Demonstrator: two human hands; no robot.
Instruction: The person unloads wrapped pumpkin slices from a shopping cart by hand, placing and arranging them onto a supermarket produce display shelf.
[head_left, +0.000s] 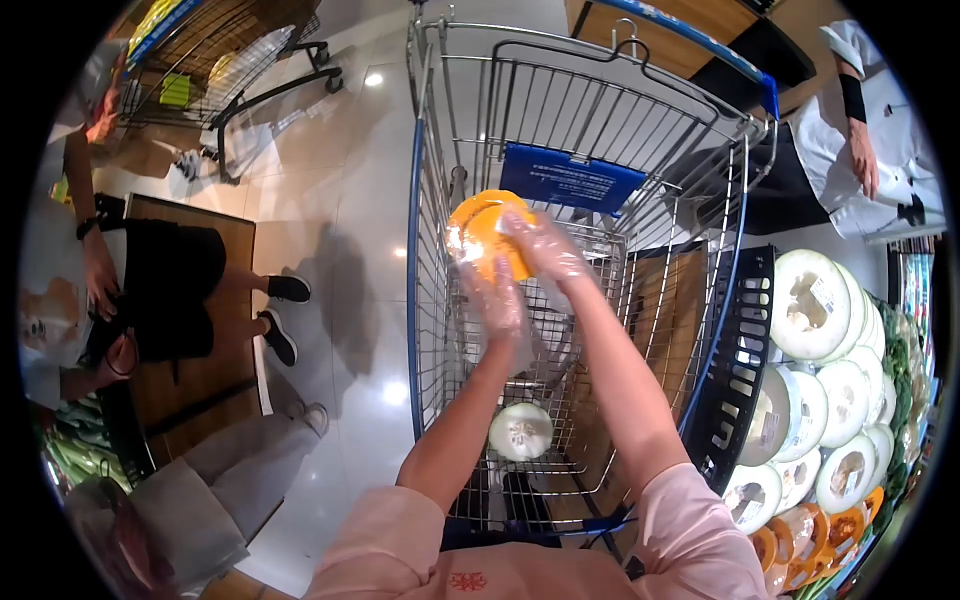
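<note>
Above the shopping cart [416, 300], a bright orange cut piece of pumpkin [485, 225] in shiny wrap is held between my two gloved hands. My left hand [492, 298], in a clear plastic glove, supports it from below and the near side. From the right, my right hand [545, 248], gloved the same way, has its fingers closed on the pumpkin's edge. The fingertips behind the piece are hidden. Lower down, a pale round slice of winter melon [521, 432] lies on the cart's wire floor, touched by neither hand.
Cut winter melons [815, 305] and orange pumpkin pieces [835, 535] fill a display at the right, beside a black slatted crate edge [735, 360]. A blue sign [572, 178] hangs in the cart. People stand on both sides, and another cart [225, 110] is at upper left.
</note>
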